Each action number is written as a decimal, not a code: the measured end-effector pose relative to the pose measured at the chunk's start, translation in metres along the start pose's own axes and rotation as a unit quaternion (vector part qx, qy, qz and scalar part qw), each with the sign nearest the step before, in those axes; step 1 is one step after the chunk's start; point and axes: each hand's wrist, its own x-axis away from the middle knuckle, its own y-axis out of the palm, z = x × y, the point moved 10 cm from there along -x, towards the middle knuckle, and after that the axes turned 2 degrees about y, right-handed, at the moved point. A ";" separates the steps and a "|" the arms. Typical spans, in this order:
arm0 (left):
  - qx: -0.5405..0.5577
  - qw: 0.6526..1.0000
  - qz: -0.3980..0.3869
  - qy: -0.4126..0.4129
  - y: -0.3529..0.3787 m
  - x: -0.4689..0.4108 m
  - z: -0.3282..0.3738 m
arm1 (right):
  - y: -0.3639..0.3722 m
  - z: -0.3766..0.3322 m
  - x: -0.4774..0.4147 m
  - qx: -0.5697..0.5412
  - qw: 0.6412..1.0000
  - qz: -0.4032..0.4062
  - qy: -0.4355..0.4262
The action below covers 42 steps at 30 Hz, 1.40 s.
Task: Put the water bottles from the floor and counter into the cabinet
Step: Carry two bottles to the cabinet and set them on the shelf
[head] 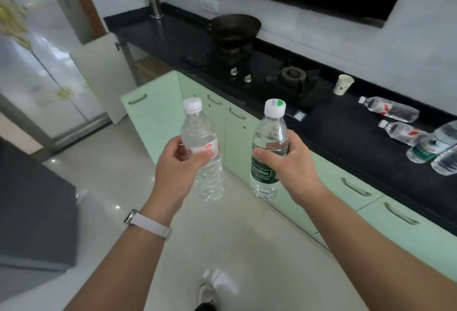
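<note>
Now two bottles held: red-labelled (197, 128), left hand (173, 162); green-labelled (263, 174), right hand (294, 162).

Green-labelled bottle (268, 152); mint cabinets (291, 202); black counter (346, 132)

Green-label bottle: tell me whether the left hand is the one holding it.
No, the right hand grips the green-label bottle, while the left hand holds the red-label bottle.

Clear, glossy plastic water bottles (202, 137) — glossy black counter (346, 132), smooth matt green cabinet doors (158, 123), shiny pale floor tiles (235, 224)
</note>
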 end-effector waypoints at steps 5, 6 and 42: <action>0.012 0.998 0.054 0.000 -0.080 -0.042 -0.001 | 0.092 -0.021 -0.033 0.011 0.999 -0.050 -0.017; 0.016 0.998 0.065 0.002 -0.093 -0.049 -0.001 | 0.108 -0.024 -0.039 0.010 0.998 -0.063 -0.017; -0.020 0.960 0.281 0.000 -0.277 -0.401 0.039 | 0.466 -0.106 -0.399 -0.025 0.962 -0.273 -0.005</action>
